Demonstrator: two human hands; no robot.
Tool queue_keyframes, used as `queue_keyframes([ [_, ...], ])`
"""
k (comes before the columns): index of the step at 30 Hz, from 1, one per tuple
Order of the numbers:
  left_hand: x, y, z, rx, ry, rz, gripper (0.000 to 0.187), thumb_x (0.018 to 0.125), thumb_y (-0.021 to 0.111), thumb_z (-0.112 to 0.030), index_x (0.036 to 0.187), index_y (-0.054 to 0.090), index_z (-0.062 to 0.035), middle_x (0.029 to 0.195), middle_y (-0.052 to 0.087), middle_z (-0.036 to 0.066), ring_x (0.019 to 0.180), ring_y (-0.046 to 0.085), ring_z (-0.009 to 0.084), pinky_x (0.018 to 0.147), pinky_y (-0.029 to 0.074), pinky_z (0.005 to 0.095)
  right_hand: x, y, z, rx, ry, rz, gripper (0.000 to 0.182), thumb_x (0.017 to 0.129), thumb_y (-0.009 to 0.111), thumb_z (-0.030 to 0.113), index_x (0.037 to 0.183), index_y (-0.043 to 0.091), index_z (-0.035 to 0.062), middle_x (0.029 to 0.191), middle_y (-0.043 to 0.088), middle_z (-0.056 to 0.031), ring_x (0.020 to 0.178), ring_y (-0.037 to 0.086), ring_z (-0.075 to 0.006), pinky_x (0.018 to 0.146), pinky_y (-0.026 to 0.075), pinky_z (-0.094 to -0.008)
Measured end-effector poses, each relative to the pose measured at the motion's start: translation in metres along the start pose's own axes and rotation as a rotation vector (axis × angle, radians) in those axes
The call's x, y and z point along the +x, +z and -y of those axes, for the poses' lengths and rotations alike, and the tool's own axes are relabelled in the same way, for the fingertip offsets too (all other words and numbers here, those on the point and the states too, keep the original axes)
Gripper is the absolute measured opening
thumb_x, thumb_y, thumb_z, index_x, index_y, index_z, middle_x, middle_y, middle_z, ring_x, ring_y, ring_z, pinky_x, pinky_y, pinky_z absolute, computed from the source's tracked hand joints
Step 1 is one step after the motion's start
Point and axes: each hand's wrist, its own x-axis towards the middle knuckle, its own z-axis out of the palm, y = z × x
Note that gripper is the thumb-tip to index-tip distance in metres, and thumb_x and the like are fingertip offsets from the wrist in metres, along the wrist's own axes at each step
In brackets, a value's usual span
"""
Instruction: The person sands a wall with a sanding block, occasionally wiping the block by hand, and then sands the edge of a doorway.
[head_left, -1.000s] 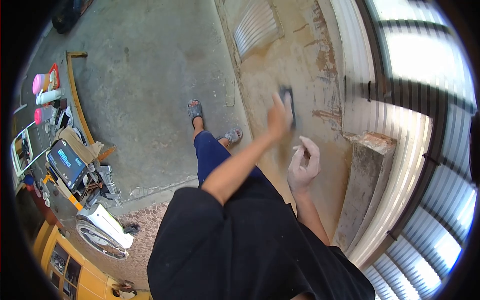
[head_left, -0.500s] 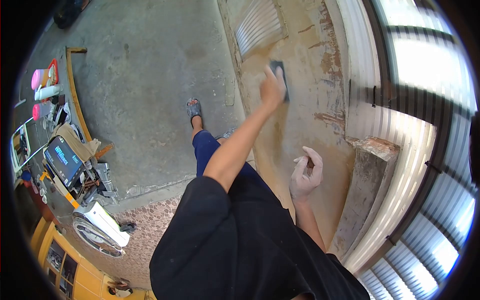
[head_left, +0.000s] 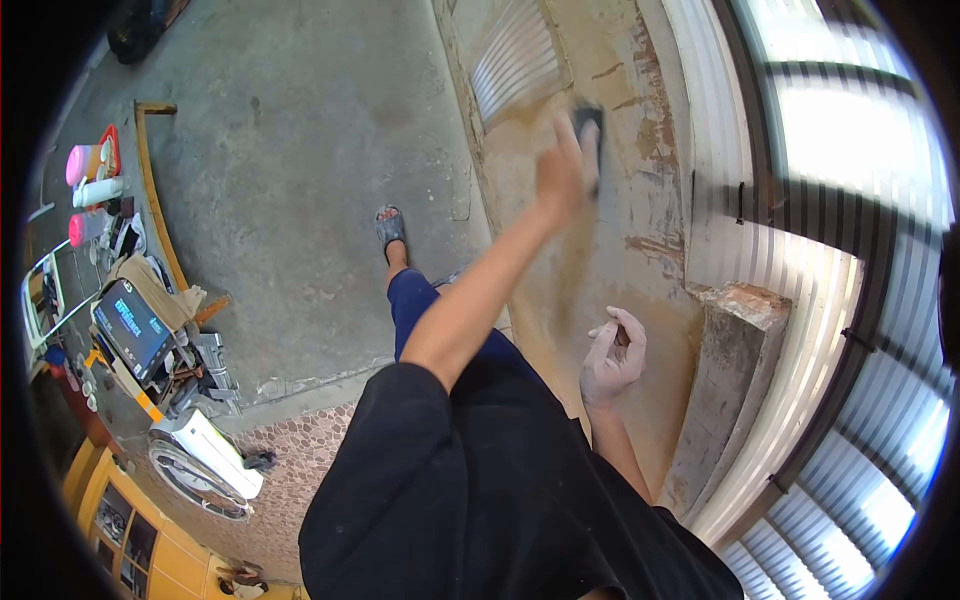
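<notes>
- The shirt is coloured plain black.
- The held tool is coloured black.
- The wall is mottled tan, grey and rust-brown.
- The right hand is coated whitish.

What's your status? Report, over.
Left hand gripping dark block, at stained wall. Right hand half-curled, contents unclear. Rough ledge juts out to its right.

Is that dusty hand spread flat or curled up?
Curled up: the dusty right hand has its fingers bent inward, not spread flat.
</notes>
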Motion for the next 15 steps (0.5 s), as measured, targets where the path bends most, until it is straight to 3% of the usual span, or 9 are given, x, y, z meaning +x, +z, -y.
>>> queue_keyframes([
  [2, -0.084, 0.001, -0.02, -0.085, 0.022, 0.067, 0.039, 0.102, 0.054, -0.033, 0.108, 0.047, 0.0053, 0.065, 0.061, 0.029, 0.059, 0.061, 0.0497, 0.054, 0.047, 0.0586, -0.007, -0.005, 0.0, -0.034, 0.0, 0.076, 0.023, 0.094, 0.055, -0.011, 0.115, 0.06, -0.0042, 0.111, 0.066, -0.016, 0.071, 0.062, -0.0138, 0.064, 0.053, -0.0259],
  [4, -0.102, 0.003, -0.025, -0.154, 0.099, 0.056, 0.04, 0.102, 0.055, -0.032, 0.109, 0.047, 0.0064, 0.064, 0.06, 0.028, 0.056, 0.061, 0.0487, 0.052, 0.047, 0.0583, -0.006, -0.006, 0.0, -0.064, -0.013, 0.144, 0.022, 0.096, 0.053, -0.011, 0.117, 0.058, -0.0056, 0.113, 0.064, -0.016, 0.074, 0.061, -0.0127, 0.066, 0.054, -0.0259],
  [6, -0.089, 0.004, -0.023, -0.166, 0.182, 0.054, 0.042, 0.102, 0.056, -0.031, 0.112, 0.046, 0.0087, 0.062, 0.061, 0.028, 0.052, 0.06, 0.0469, 0.049, 0.045, 0.0575, -0.005, -0.006, 0.002, -0.05, -0.029, 0.175, 0.021, 0.096, 0.053, -0.011, 0.115, 0.059, -0.0049, 0.112, 0.064, -0.0158, 0.072, 0.062, -0.013, 0.066, 0.054, -0.0262],
  [8, -0.009, -0.001, -0.03, -0.039, 0.281, -0.124, 0.045, 0.103, 0.054, -0.032, 0.115, 0.045, 0.0101, 0.062, 0.061, 0.027, 0.053, 0.06, 0.0478, 0.049, 0.046, 0.0566, 0.0, -0.006, 0.002, -0.063, -0.047, 0.166, 0.021, 0.095, 0.054, -0.011, 0.114, 0.06, -0.0047, 0.112, 0.065, -0.0159, 0.072, 0.062, -0.013, 0.065, 0.054, -0.0263],
  [9, 0.041, -0.007, -0.039, 0.028, 0.201, -0.135, 0.046, 0.103, 0.052, -0.034, 0.118, 0.044, 0.0097, 0.063, 0.062, 0.027, 0.055, 0.06, 0.0484, 0.05, 0.046, 0.056, 0.0, -0.007, 0.003, -0.082, -0.054, 0.16, 0.021, 0.095, 0.054, -0.011, 0.114, 0.06, -0.0045, 0.111, 0.065, -0.016, 0.072, 0.062, -0.0131, 0.065, 0.055, -0.0264],
  [11, 0.116, -0.013, -0.044, 0.128, 0.228, -0.196, 0.048, 0.104, 0.051, -0.035, 0.123, 0.043, 0.0083, 0.066, 0.063, 0.028, 0.06, 0.062, 0.0488, 0.052, 0.047, 0.0563, -0.002, -0.009, 0.003, -0.085, -0.039, 0.136, 0.021, 0.094, 0.054, -0.011, 0.114, 0.06, -0.0045, 0.111, 0.065, -0.0157, 0.072, 0.062, -0.0132, 0.065, 0.054, -0.0264],
  [15, 0.066, -0.006, -0.04, 0.034, 0.223, -0.127, 0.049, 0.103, 0.053, -0.034, 0.127, 0.042, 0.0074, 0.067, 0.063, 0.03, 0.061, 0.061, 0.0501, 0.053, 0.048, 0.0565, -0.005, -0.007, -0.006, -0.072, -0.019, 0.069, 0.021, 0.094, 0.055, -0.012, 0.111, 0.061, -0.0036, 0.107, 0.066, -0.0145, 0.07, 0.062, -0.0137, 0.062, 0.053, -0.0263],
])
